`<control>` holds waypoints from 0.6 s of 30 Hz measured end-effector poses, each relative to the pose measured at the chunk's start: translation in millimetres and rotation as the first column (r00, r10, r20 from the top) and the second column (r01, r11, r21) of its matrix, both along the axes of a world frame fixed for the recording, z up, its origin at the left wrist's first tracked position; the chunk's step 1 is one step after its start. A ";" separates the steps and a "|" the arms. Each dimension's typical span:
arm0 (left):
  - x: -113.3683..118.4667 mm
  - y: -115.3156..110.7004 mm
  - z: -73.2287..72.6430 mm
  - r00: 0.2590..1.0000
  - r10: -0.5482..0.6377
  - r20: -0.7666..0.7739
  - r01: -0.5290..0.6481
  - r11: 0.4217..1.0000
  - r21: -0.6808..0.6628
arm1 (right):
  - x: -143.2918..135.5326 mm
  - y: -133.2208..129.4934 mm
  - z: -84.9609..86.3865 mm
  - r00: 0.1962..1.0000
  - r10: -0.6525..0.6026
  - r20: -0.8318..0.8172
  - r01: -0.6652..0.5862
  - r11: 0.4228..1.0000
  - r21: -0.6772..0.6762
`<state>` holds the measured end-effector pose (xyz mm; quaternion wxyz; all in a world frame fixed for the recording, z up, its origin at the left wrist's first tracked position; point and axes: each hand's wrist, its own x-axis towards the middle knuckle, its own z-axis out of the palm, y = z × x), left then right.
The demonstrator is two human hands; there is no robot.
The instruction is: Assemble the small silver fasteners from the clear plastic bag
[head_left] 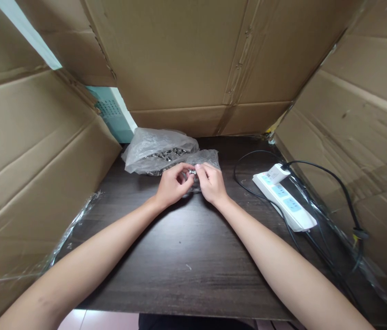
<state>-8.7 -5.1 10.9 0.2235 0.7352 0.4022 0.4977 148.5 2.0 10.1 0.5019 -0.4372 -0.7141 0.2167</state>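
Observation:
A small silvery metal fastener, looking like a short screw (192,172), sits between my two hands over the dark table. My left hand (174,183) is closed in a pinch on its left side. From the right, my right hand (211,182) has its thumb and bent fingers closed at the other end; its fingertips are partly hidden. Just behind the hands lies a clear plastic bag (160,143) with many small metal pieces (169,154) inside. More clear plastic (212,158) shows behind my right hand.
On the right lies a white power strip (286,199) with a white plug adapter (277,174) and black cables (334,172). Cardboard walls (186,55) enclose the back and both sides of the dark table (179,266). Clear wrap (76,224) runs along the left edge.

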 end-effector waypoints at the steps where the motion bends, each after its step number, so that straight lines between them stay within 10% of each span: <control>1: 0.0 0.0 0.0 1.000 0.001 -0.001 -0.001 1.000 0.002 | 0.5 -0.8 1.2 1.000 0.005 -0.001 -0.005 1.000 0.004; 18: 0.2 0.2 -0.7 1.000 -0.006 0.002 0.006 1.000 0.010 | -0.6 0.3 -1.6 0.999 0.033 -0.001 -0.033 0.999 -0.034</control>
